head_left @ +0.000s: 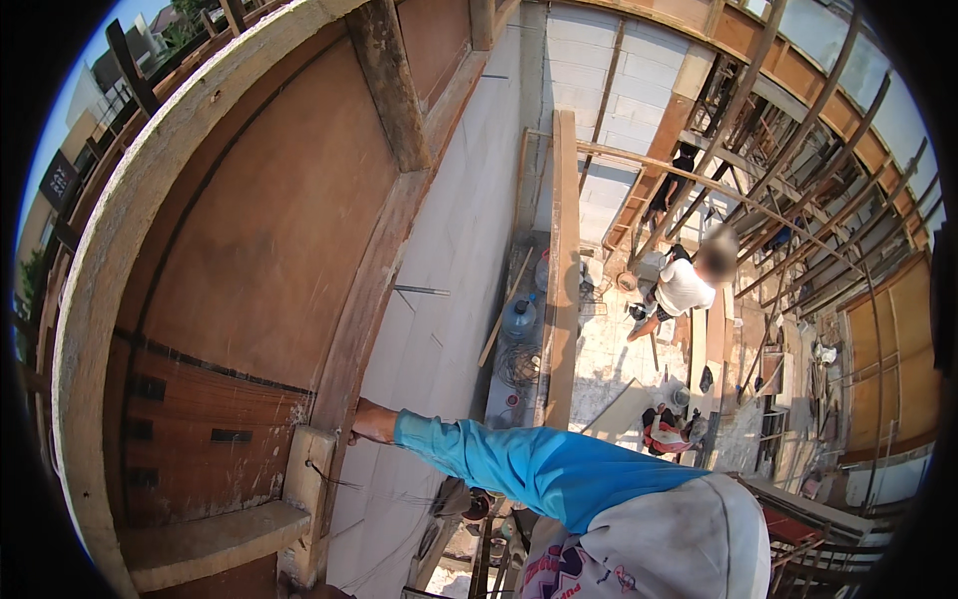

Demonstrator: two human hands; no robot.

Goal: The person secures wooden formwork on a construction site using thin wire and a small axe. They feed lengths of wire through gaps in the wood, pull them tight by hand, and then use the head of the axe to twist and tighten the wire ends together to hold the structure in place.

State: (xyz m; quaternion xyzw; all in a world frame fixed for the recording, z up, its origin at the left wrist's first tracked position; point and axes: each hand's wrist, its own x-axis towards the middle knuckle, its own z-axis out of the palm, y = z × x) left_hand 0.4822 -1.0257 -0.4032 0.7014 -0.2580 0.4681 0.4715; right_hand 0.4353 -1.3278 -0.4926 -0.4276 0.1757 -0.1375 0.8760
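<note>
Formwork rail (369,295) meets your right hand (374,421) at its outer edge, probably for steadiness; I cannot tell whether those fingers (mostly hidden) or your cropped left hand (324,592) grip.

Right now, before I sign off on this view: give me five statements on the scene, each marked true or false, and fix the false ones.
1. The right hand is at the edge of the wooden rail. True.
2. The sleeve on that arm is red. False: the sleeve is blue.
3. A co-worker below wears a white top. True.
4. The water jug stands on the long plank. False: the jug is left of the plank.
5. The wall right of the rail is pale. True.
</note>
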